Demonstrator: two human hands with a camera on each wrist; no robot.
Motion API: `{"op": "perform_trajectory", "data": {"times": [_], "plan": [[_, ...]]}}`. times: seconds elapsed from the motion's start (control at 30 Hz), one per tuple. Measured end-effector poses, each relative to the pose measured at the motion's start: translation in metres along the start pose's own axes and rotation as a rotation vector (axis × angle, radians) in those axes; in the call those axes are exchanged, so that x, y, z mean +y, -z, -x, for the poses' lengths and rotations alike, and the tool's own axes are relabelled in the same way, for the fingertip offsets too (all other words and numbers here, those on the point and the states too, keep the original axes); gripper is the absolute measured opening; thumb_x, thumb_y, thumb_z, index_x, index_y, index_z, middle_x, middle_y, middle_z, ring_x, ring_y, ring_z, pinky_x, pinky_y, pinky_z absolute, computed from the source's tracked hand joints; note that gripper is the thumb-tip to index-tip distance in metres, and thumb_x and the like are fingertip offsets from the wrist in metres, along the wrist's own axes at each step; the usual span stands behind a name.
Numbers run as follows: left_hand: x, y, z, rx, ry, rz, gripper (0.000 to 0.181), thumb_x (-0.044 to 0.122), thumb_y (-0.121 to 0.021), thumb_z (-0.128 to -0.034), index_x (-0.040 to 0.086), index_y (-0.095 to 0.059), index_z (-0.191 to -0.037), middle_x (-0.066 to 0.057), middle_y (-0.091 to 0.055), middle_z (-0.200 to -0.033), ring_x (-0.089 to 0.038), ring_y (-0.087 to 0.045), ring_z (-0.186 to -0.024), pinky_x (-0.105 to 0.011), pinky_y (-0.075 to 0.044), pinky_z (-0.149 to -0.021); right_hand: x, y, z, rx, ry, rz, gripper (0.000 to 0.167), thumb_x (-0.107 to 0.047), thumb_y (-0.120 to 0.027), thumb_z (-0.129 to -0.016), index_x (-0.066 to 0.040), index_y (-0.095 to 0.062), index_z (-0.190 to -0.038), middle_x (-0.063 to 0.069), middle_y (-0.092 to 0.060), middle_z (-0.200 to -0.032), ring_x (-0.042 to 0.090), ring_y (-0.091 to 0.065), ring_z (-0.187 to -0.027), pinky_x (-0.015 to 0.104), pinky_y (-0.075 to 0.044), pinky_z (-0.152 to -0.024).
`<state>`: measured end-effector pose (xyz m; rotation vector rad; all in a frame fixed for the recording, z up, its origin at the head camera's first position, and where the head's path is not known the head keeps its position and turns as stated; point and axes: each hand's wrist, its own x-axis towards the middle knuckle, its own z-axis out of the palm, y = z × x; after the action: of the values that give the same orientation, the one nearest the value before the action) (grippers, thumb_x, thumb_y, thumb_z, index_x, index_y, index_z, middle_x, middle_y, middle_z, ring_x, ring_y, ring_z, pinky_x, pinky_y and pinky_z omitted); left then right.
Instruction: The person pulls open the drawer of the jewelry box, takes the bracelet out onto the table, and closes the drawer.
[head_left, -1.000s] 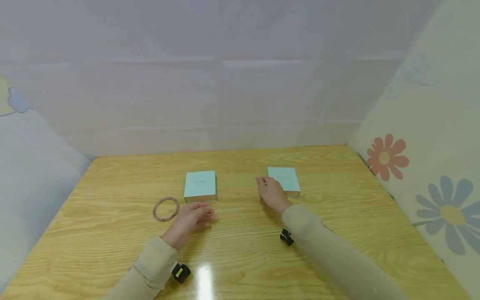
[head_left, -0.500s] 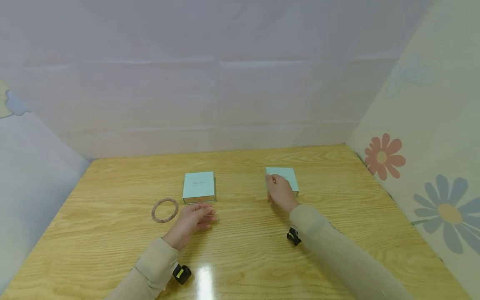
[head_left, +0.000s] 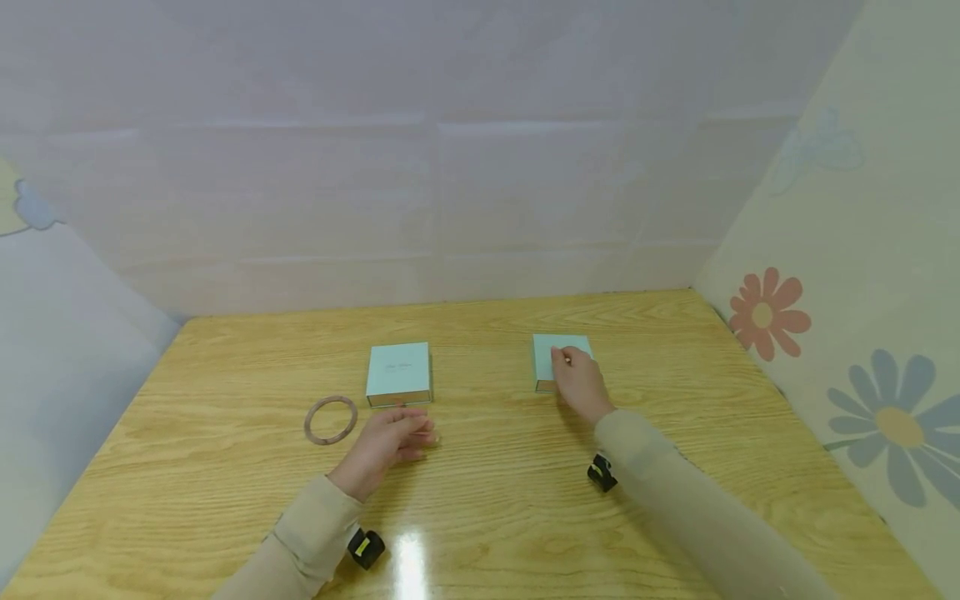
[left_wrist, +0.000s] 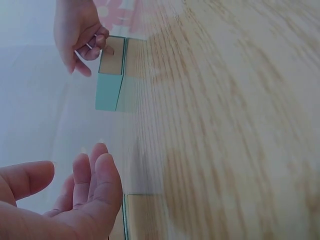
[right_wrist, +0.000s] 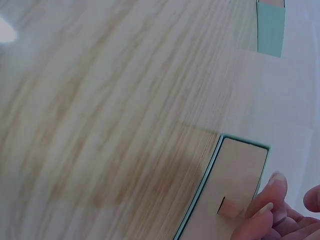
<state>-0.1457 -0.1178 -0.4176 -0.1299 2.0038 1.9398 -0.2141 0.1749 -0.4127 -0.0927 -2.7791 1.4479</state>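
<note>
Wearing beige on both arms, with the left sleeve (head_left: 300, 533) and the right sleeve (head_left: 697, 508) reaching in from the bottom edge, and carrying a black wrist camera (head_left: 367, 548) below the left cuff and a second black camera (head_left: 602, 472) below the right. Leaning over a wood-grain table (head_left: 480, 492) with a bright reflection (head_left: 410, 567) between the arms. Holding the left hand (head_left: 386, 437) free of any object just in front of the left box (head_left: 398, 383), with relaxed, nearly straight fingers pointing right and the thumb standing apart. Seeing a pinkish-brown ring (head_left: 331, 420) lying flat on the table just left of that hand, near the front left corner of the same box. Stretching the right hand (head_left: 581, 387) farther forward to the right box (head_left: 543, 360), with loosely curled fingers, the thumb apart from the fingertips, and gripping nothing visible. Having those fingertips just beside a small tan tab (right_wrist: 230, 207) on the box's tan front (right_wrist: 243, 160), without showing clearly whether touching it. Finding both boxes sitting flat, well apart, with mint-green tops. Facing, beyond the table, a pale creased backdrop (head_left: 450, 183), with a red flower (head_left: 761, 315) and a blue-gray flower (head_left: 898, 427) on the right-hand wall (head_left: 825, 225).
</note>
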Motion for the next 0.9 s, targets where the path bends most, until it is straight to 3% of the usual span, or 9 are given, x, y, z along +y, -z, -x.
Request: {"op": "perform_trajectory", "data": {"times": [0.23,0.43,0.7,0.9], "plan": [[0.0,0.002,0.0,0.006,0.009,0.003,0.035,0.011,-0.051,-0.1012,-0.014,-0.051,-0.125,-0.014,-0.064,-0.105,-0.019,-0.066,-0.089,-0.038,-0.055,-0.081,0.005,0.01,-0.002,0.037,-0.004,0.046,0.042,-0.026,-0.036,-0.106,0.008,-0.059,-0.115,0.01,-0.057,-0.073,0.017,-0.05,-0.059,0.031,-0.042,-0.055],[-0.001,0.0,0.0,0.025,0.014,0.01,0.034,0.01,-0.051,-0.1004,-0.013,-0.052,-0.125,-0.014,-0.065,-0.104,-0.02,-0.066,-0.089,-0.037,-0.055,-0.081,0.01,0.016,-0.002,0.024,-0.029,0.071,0.044,-0.028,-0.035,-0.106,0.008,-0.056,-0.121,0.014,-0.06,-0.086,0.019,-0.053,-0.068,0.032,-0.044,-0.059],[-0.002,0.0,-0.001,0.016,0.017,0.022,0.035,0.009,-0.051,-0.1002,-0.014,-0.051,-0.126,-0.016,-0.065,-0.104,-0.02,-0.067,-0.089,-0.034,-0.056,-0.078,0.013,0.022,-0.001,0.056,-0.056,0.129,0.045,-0.029,-0.039,-0.105,0.008,-0.054,-0.125,0.012,-0.059,-0.082,0.014,-0.044,-0.054,0.028,-0.038,-0.048],[-0.003,0.001,-0.002,-0.011,0.015,0.015,0.036,0.01,-0.05,-0.1007,-0.015,-0.048,-0.127,-0.012,-0.066,-0.102,-0.019,-0.067,-0.09,-0.031,-0.055,-0.077,0.02,0.025,-0.002,0.094,-0.06,0.181,0.042,-0.026,-0.041,-0.104,0.008,-0.055,-0.124,0.008,-0.054,-0.067,0.013,-0.039,-0.048,0.027,-0.033,-0.044]]}}
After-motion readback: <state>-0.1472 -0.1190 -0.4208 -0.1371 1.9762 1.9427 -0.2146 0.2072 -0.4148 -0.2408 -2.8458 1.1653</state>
